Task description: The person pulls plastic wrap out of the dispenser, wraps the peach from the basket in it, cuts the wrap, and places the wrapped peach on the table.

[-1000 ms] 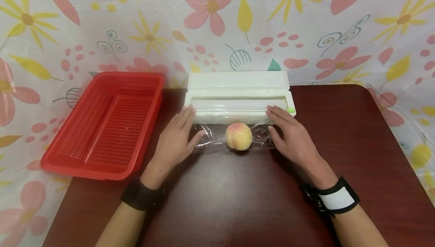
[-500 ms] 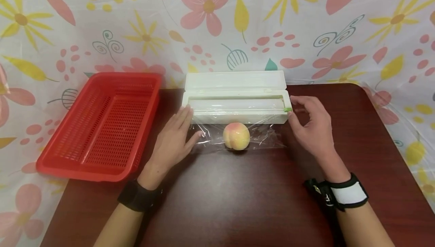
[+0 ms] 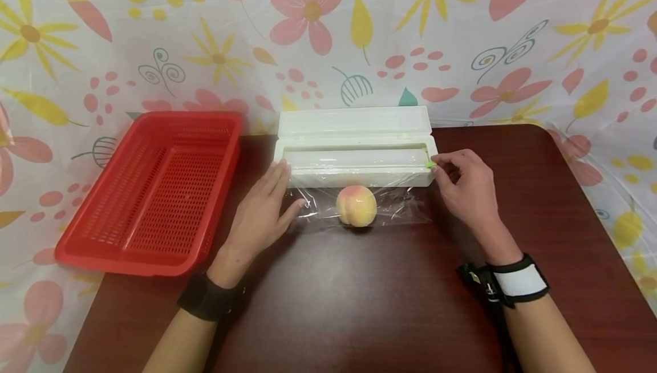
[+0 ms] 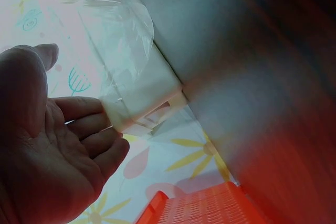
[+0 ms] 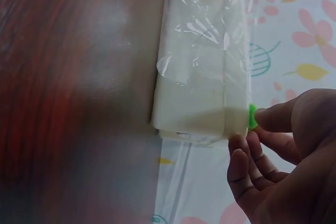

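A white cling film dispenser box (image 3: 354,177) stands at the back of the table, its lid (image 3: 354,121) tilted up. Inside lies the film roll (image 3: 354,158). Clear cling film (image 3: 400,205) stretches from the box over the front, and a peach (image 3: 356,206) sits on it. My left hand (image 3: 260,213) rests its straight fingertips on the box's left front corner. At the right end, my right hand (image 3: 468,186) pinches the small green slide cutter (image 5: 252,116) between thumb and forefinger. In the right wrist view the other fingers are loosely curled near the box end.
A red perforated plastic basket (image 3: 213,213) stands at the left, partly past the table's left edge. The dark reddish-brown table (image 3: 333,304) extends in front. Behind the box hangs a white floral-patterned curtain (image 3: 328,71).
My right hand has left the front of the box, moved to its right end and taken the green slide cutter between thumb and forefinger. My left hand has stayed at the left corner.
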A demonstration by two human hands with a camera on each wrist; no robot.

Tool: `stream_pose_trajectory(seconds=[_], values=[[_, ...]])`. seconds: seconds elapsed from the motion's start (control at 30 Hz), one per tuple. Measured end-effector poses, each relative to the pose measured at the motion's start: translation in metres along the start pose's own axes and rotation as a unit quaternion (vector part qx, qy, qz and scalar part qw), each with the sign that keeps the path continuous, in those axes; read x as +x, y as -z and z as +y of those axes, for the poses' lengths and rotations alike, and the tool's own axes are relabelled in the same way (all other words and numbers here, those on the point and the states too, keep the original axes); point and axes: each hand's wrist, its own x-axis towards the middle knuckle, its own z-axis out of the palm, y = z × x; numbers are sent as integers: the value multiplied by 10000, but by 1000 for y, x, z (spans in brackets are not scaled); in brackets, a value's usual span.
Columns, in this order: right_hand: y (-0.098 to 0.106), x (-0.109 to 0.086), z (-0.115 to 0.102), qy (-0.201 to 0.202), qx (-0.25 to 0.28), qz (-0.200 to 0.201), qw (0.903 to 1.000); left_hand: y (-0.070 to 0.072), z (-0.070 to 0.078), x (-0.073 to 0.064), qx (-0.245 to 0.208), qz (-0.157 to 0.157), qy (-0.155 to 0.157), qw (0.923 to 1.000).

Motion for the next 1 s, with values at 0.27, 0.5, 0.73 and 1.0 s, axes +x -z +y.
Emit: stream_pose_trajectory(seconds=[0.27,0.5,0.73,1.0], values=[[-4,1,2,35,-62,-37,10000,1,0,-1,-43,66,-11,10000],[-8,1,1,187,-74,116,9997,1,0,-1,-62,41,58,10000],[-17,2,-2,310,-178,277,9990,0,0,-2,-65,43,70,9999],[-20,5,0,191,-93,296,9993,-2,1,-2,-28,96,9,9999]])
